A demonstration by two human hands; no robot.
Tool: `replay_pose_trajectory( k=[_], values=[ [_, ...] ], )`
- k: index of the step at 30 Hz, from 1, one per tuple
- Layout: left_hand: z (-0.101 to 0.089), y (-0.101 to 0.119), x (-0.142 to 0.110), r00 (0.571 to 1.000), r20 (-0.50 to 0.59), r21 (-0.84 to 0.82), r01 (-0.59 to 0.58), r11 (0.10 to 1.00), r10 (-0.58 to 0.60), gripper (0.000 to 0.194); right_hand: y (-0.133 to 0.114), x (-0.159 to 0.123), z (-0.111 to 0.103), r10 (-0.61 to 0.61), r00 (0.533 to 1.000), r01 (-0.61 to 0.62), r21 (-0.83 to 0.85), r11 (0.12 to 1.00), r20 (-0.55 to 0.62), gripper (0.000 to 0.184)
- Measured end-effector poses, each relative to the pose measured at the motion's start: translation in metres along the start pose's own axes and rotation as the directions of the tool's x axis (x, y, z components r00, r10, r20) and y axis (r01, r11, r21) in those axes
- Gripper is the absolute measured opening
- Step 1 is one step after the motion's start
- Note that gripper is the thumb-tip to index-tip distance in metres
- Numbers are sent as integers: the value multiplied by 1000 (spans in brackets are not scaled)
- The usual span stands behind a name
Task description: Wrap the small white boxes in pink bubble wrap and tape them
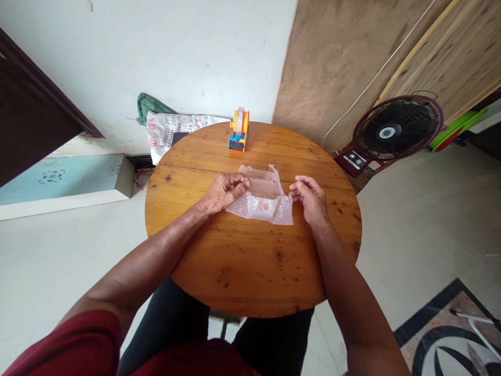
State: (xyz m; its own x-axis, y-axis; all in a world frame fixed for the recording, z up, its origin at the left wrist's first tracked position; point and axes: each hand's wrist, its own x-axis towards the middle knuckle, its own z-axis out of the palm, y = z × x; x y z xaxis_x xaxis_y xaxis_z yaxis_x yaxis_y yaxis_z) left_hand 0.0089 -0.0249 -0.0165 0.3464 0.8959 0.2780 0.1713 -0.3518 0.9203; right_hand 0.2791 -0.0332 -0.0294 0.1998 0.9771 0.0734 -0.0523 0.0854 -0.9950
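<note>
A sheet of clear bubble wrap (260, 184) lies partly spread on the round wooden table. Its near part is folded over a small item (264, 208) with red marks, seen blurrily through the plastic. My left hand (227, 193) rests at the wrap's left side, thumb and forefinger closed together at its edge. Just off the right side of the wrap, my right hand (310, 198) is held with fingers loosely bent and apart, nothing visible in it.
An orange and blue tape dispenser (238, 130) with a tape roll stands at the table's (250, 261) far edge. Behind the table is a printed white sack (160, 136). A dark red fan (387, 133) stands to the right, and a pale blue box (78, 177) to the left.
</note>
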Motion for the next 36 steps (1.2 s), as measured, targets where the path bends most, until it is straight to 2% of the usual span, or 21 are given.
replay_pose_trajectory(
  k=[3,5,8,11,13,14,16,17,19,20,22,24,27,32,34,36],
  values=[
    [-2,7,0,996,85,-26,2,1000,0,43,2,-1,-2,-16,1000,16,-5,1000,-5,35],
    [-4,19,-2,985,172,-19,-4,1000,7,41,-2,-2,-4,-40,998,40,-10,999,-38,34],
    [-6,46,-12,938,346,1,14,1000,-14,35,-23,-8,-3,-142,989,142,-10,990,-34,29],
    [-4,67,-32,892,450,89,-3,996,-38,33,-67,-23,9,-265,957,272,-55,961,115,25],
    [3,69,-50,871,490,119,-42,992,-22,28,-98,-34,25,-279,900,337,-130,932,334,23],
    [7,66,-59,863,505,104,-48,993,-11,24,-111,-38,35,-247,855,363,-187,913,456,22],
    [19,57,-76,906,423,70,-27,997,-5,19,-126,-40,59,-127,762,407,-318,856,634,20],
    [24,53,-83,931,366,80,-26,996,-5,19,-126,-38,72,-52,731,423,-392,817,680,21],
    [33,46,-93,956,291,98,-74,992,42,18,-116,-30,93,102,705,433,-541,721,701,25],
    [36,45,-97,956,284,118,-110,987,73,15,-108,-24,100,143,705,442,-588,677,695,26],
    [39,45,-100,928,347,153,-202,967,139,12,-88,-12,105,152,656,519,-588,620,739,21],
    [39,46,-101,872,455,170,-286,943,182,14,-73,-2,98,122,690,551,-627,550,714,17],
    [36,47,-102,814,539,145,-346,927,219,19,-62,5,70,108,726,553,-671,494,679,23],
    [34,47,-104,796,546,77,-357,931,260,20,-48,-14,15,90,791,534,-755,382,605,18],
    [34,49,-104,799,535,73,-369,927,276,16,-37,-26,0,76,802,533,-768,355,592,21],
    [35,50,-102,800,549,50,-321,946,243,12,-26,-35,-8,29,811,545,-773,324,584,31]
  ],
)
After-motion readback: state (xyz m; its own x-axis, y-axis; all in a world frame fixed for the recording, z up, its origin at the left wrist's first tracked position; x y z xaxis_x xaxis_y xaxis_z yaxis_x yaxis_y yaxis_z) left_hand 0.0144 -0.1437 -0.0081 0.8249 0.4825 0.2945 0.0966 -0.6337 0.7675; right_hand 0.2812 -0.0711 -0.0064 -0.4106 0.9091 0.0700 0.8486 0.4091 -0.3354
